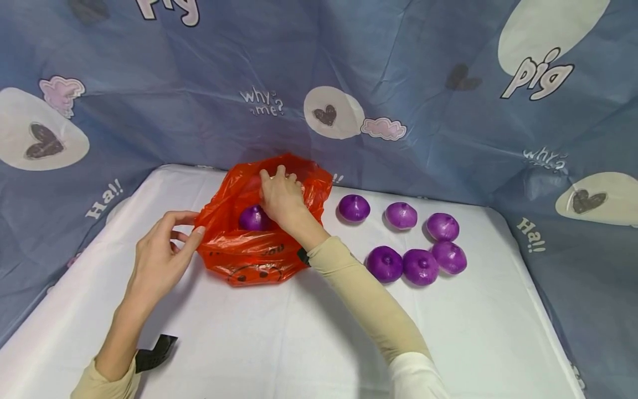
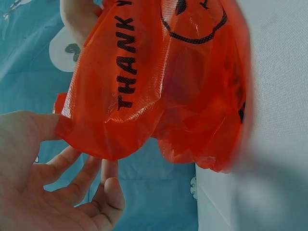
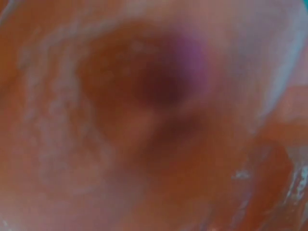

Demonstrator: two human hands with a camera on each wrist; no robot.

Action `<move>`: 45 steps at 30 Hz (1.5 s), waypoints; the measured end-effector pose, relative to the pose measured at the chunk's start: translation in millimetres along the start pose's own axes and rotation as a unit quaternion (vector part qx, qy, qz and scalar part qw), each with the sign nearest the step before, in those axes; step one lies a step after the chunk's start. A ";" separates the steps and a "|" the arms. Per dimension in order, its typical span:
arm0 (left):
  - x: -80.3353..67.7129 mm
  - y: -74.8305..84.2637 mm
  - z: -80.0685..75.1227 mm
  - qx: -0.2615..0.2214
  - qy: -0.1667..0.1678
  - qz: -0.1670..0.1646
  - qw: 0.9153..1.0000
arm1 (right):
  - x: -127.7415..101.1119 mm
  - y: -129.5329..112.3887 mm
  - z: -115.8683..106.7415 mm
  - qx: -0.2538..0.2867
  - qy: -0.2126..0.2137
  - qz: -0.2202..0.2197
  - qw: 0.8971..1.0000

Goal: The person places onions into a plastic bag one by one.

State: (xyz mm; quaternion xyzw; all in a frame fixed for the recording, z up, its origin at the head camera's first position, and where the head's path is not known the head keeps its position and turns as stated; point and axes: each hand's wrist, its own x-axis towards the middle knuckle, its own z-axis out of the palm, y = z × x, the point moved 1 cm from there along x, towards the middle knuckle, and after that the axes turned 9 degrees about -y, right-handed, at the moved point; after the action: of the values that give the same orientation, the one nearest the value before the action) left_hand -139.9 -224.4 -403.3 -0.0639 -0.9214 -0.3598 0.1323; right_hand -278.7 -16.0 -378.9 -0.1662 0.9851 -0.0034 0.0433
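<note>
An orange-red plastic bag (image 1: 259,249) with a printed smiling face stands on the table, its mouth gaping upward. Inside it a purple onion-shaped ball (image 1: 253,218) shows. My left hand (image 1: 161,257) pinches the bag's left rim between thumb and fingers. In the left wrist view, the bag's film (image 2: 108,139) hangs between that hand's thumb and fingers (image 2: 72,185). Within the bag's mouth is my right hand (image 1: 283,198), back upward, fingers spread, to the right of the ball. Nothing shows in its grasp, though its palm is hidden. The right wrist view is a blur of orange film with a purple patch.
To the bag's right lie several purple onion-shaped balls (image 1: 354,208), some touching, including a front one (image 1: 385,264). The table wears a white cloth (image 1: 239,343). A blue printed curtain (image 1: 209,83) hangs close behind the bag and around the sides.
</note>
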 end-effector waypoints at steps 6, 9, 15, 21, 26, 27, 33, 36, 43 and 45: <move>1.3 0.7 0.0 -0.002 0.002 0.002 1.000 | 2.6 -0.1 2.7 0.002 -0.003 0.008 1.000; 1.5 0.9 0.2 -0.003 0.001 0.003 1.000 | 2.1 -0.6 3.1 -0.002 -0.016 0.008 1.000; 1.7 0.9 -0.4 0.000 0.001 0.004 1.000 | 0.8 -1.1 1.7 -0.004 -0.024 0.008 1.000; 1.2 0.7 -1.5 0.000 -0.002 0.000 1.000 | -1.4 -2.8 -1.0 -0.006 -0.023 0.000 1.000; 0.5 0.4 -2.0 0.001 0.000 -0.004 1.000 | -5.9 -4.8 -4.3 -0.011 -0.027 -0.003 1.000; 0.5 0.4 -2.0 0.001 0.000 -0.005 1.000 | -7.0 -4.9 -5.1 -0.011 -0.026 -0.004 1.000; 0.0 0.1 -2.5 0.000 -0.002 -0.003 1.000 | -14.3 -3.6 -9.8 -0.016 -0.009 -0.011 1.000; -0.3 0.2 -2.4 0.000 -0.002 -0.005 1.000 | -18.9 -1.9 -11.9 -0.024 0.000 -0.012 1.000; -1.0 -0.3 -1.4 -0.002 -0.005 -0.007 1.000 | -28.3 3.1 -15.3 -0.035 0.029 -0.026 0.999; -1.5 -0.4 -1.7 -0.003 -0.005 -0.007 1.000 | -31.7 3.5 -15.7 -0.037 0.037 -0.032 0.998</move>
State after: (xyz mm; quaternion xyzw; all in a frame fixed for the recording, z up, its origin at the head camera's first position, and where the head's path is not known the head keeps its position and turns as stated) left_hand -138.2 -225.8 -402.8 -0.0602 -0.9214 -0.3631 0.1250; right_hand -251.4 -2.4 -360.7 -0.1986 0.9798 0.0252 0.0004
